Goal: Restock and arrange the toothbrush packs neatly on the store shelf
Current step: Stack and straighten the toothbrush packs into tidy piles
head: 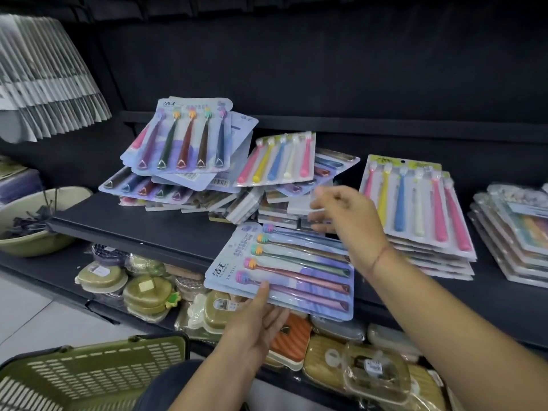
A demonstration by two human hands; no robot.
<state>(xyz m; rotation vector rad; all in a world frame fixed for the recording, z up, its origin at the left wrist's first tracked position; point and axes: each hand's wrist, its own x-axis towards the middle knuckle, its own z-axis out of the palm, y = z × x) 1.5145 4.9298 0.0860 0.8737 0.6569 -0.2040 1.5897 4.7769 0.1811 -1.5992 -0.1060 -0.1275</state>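
My left hand [255, 318] grips a five-brush toothbrush pack [296, 268] at the front edge of the shelf [133, 226].
Thumb on top, fingers beneath its near edge. The pale-blue pack lies flat, heads left. My right hand [344, 212], blurred, hangs over the far end, fingers loosely bent; any contact I cannot tell.

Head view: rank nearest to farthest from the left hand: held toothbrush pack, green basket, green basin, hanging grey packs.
1. Held toothbrush pack, in left hand.
2. Green basket, lower left.
3. Green basin, far left.
4. Hanging grey packs, top left.
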